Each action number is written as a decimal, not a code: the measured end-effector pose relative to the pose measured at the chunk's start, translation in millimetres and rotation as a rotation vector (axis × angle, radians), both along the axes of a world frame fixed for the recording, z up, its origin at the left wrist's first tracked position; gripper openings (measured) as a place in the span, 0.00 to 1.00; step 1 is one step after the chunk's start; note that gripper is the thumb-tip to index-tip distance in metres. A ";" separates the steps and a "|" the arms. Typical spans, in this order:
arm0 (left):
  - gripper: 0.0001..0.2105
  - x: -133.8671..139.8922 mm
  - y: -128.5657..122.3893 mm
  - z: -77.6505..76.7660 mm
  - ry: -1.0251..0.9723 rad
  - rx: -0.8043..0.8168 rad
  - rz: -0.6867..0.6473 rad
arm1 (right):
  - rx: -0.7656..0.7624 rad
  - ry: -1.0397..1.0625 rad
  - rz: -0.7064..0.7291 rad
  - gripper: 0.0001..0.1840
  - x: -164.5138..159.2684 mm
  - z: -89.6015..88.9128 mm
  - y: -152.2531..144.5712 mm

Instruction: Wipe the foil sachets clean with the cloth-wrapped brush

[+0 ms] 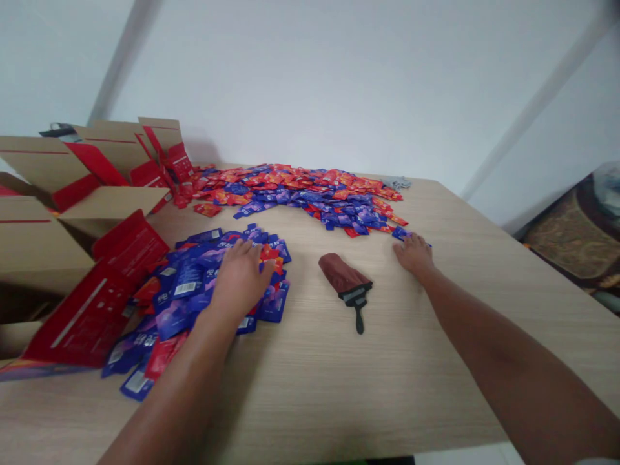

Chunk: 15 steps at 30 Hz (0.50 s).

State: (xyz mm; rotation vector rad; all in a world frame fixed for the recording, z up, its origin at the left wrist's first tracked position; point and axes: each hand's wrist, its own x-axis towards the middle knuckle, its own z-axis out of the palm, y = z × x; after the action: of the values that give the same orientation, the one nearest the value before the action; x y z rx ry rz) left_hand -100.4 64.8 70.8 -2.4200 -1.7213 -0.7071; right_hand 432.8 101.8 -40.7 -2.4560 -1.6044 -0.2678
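My left hand lies palm down on a heap of blue and red packets, its thumb apart from the fingers. Some of the heap is hidden beneath that hand and forearm. Farther right, my right hand rests with its fingers spread over a blue packet flat on the table. Between the hands lies a dark red, pouch-like thing with a black band and a black handle; its exact kind is unclear.
Opened cardboard boxes with red flaps crowd the left side of the wooden table. A long pile of red and blue packets stretches along the back by the wall. A grey cloth sits at that pile's right end.
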 end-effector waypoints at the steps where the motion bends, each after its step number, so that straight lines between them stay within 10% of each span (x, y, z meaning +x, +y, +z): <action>1: 0.23 13.9 -5.8 -3.2 -0.048 0.014 -0.070 | -0.005 0.008 0.003 0.37 0.9 -0.2 1.3; 7: 0.20 83.9 -43.2 -46.5 -0.316 -0.071 -0.374 | -0.026 0.024 0.009 0.39 2.2 5.3 2.3; 15: 0.30 108.0 -65.3 -74.9 -0.363 -0.269 -0.553 | -0.021 -0.007 0.006 0.33 -12.4 19.5 -11.7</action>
State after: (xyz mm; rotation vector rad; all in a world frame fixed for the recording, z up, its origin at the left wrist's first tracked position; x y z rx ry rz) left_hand 7.6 -0.5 -4.1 -3.1709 -1.2991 -1.0899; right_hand 420.4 90.1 -21.2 -2.4683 -1.6254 -0.2598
